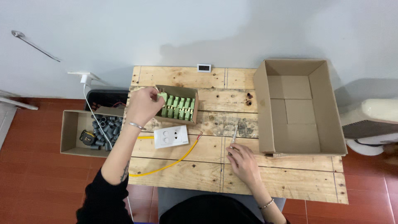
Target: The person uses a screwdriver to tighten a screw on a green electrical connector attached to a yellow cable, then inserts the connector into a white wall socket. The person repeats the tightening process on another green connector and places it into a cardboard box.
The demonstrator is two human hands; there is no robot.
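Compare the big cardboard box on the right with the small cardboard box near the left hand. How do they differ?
The big cardboard box is much larger and holds nothing; the small cardboard box is packed with green parts. The big box hangs past the table edge; the small one sits fully on it. The left hand reaches only the small one. Both are brown and open-topped.

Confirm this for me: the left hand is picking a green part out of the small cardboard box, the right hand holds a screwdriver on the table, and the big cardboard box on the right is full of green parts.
One thing is wrong. The head view shows the big cardboard box empty. The left hand does take a green part from the small cardboard box, and the right hand does hold a screwdriver on the table.
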